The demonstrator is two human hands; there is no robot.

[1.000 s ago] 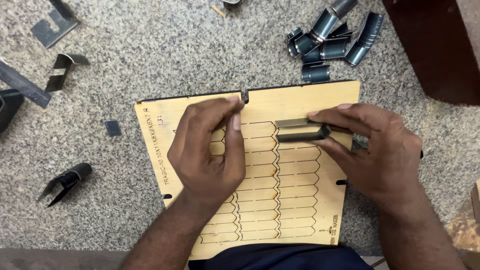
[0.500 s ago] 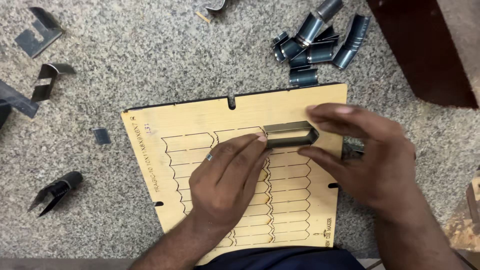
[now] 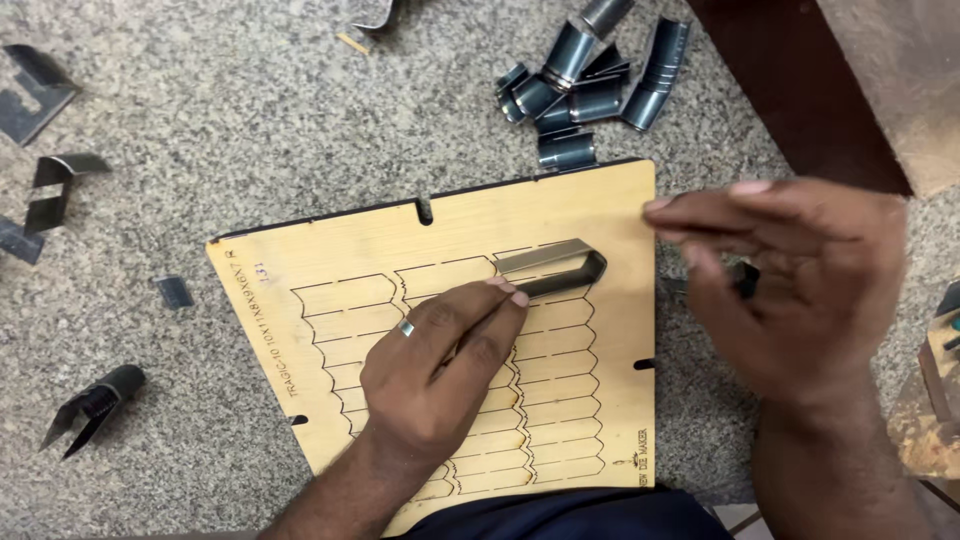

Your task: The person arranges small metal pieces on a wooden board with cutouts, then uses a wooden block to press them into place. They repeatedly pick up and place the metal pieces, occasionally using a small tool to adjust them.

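A: Why's your left hand (image 3: 440, 370) flat on the wooden board (image 3: 620, 210)?

B: Prob. to pin the bent metal strip (image 3: 552, 268) w/ its fingertips; they're together, pressing the strip's open end in the cut slots, top row, right side. Right hand (image 3: 790, 280) hovers off the board's right edge, fingers loosely together, holding nothing I can see.

A: The strip's look?

B: 1 dark grey steel band, folded to a pointed loop, standing on edge. Similar bent pieces (image 3: 590, 85) piled above the board.

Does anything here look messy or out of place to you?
Bent metal strips lie in a loose heap on the stone surface above the wooden board, and odd single pieces are scattered to its left. The board sits slightly askew. Nothing looks broken or spilled.
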